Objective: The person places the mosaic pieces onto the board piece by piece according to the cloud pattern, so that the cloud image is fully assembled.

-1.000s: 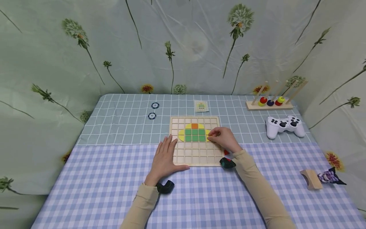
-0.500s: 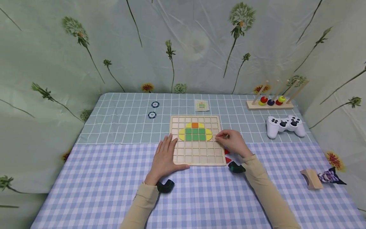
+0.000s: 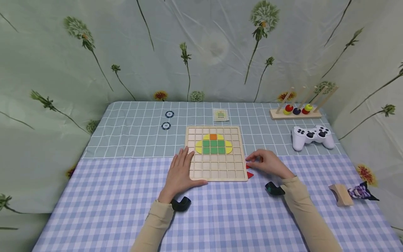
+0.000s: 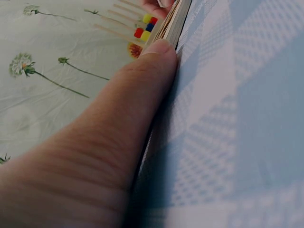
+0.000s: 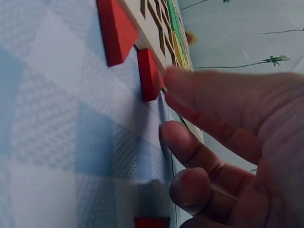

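A wooden grid board (image 3: 214, 168) lies on the table, with green (image 3: 214, 150), yellow (image 3: 228, 147) and orange (image 3: 213, 137) tiles set in its upper cells. My left hand (image 3: 179, 175) rests at the board's lower left corner, fingers straight along the left side and thumb (image 4: 156, 57) out along the front edge. Off the board's right edge, my right hand (image 3: 267, 162) hovers with loosely bent fingers over a red triangular tile (image 5: 149, 76); the thumb tip is close to it, and nothing is pinched. A second red triangular tile (image 3: 250, 175) lies nearer me.
Behind the board lies a small pattern card (image 3: 221, 114). Two poker chips (image 3: 166, 126) are at the back left. A peg stand with beads (image 3: 296, 114) and a white game controller (image 3: 312, 137) stand right. A wooden arch block (image 3: 341, 195) and a purple-patterned item (image 3: 360, 191) lie farther right.
My right hand has left the yellow tile at the board's right side and moved right and toward me, to the red tiles. The left hand stays at the corner.
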Tool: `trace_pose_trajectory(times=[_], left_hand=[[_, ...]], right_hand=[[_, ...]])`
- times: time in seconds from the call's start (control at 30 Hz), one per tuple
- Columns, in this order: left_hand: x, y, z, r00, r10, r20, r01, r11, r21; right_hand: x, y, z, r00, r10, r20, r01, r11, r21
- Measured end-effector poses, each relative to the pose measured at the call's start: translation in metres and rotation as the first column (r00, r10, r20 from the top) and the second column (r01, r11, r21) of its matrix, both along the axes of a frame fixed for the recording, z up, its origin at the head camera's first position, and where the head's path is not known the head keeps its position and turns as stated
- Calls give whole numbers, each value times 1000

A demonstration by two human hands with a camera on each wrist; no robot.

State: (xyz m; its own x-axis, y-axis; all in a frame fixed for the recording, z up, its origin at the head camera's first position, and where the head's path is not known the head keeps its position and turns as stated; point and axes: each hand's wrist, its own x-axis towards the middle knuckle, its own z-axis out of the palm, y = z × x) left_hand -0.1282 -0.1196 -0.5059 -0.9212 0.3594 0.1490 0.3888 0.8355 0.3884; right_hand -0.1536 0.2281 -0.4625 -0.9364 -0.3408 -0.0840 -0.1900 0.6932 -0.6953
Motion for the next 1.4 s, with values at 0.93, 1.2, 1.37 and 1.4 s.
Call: trace_pose_trajectory(times=[0.93, 1.2, 1.37, 1.4], left_hand=[[-1, -1, 1, 1000, 0, -5, -1, 1000, -10], [0, -1, 1, 1000, 7, -7, -7, 1000, -8], [0, 1, 1, 1000, 4, -5, -4, 1000, -2], [0, 1, 1, 1000, 5, -6, -5, 1000, -1]], right_hand=[[11, -7, 3, 996, -88, 24, 89, 994, -60], [-1, -43, 1, 989, -144, 23, 145, 974, -175], [-7, -70, 0, 993, -120, 3, 118, 970, -213], [-8, -75, 1, 994, -113, 3, 111, 969, -221]])
